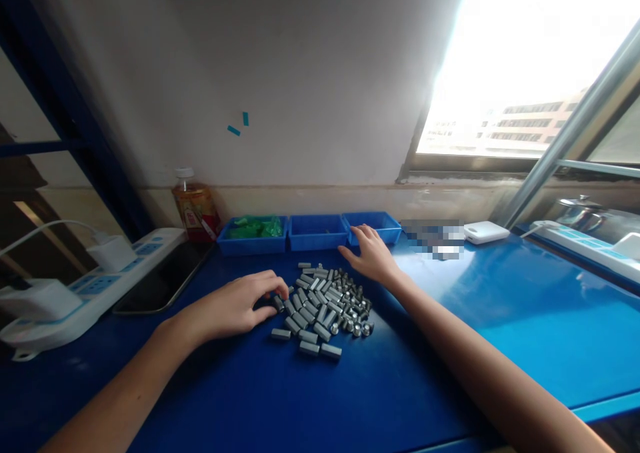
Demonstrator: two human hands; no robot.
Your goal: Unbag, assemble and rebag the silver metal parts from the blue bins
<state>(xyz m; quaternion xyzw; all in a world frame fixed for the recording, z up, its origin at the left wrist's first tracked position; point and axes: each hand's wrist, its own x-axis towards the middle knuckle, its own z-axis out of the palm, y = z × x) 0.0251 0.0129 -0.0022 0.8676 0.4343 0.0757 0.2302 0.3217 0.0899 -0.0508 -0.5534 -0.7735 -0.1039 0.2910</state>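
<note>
A pile of grey metal hexagonal standoffs lies on the blue table, with short screws heaped along its right side. At the pile's left edge, my left hand has its thumb and forefinger around a standoff. My right hand is spread above the near edge of the right blue bin, holding nothing. Left of that bin stand a middle blue bin and a left blue bin with green plastic inside.
A phone and a power strip with chargers lie at the left. Behind them stands a bottle. A white box and another power strip are at the right.
</note>
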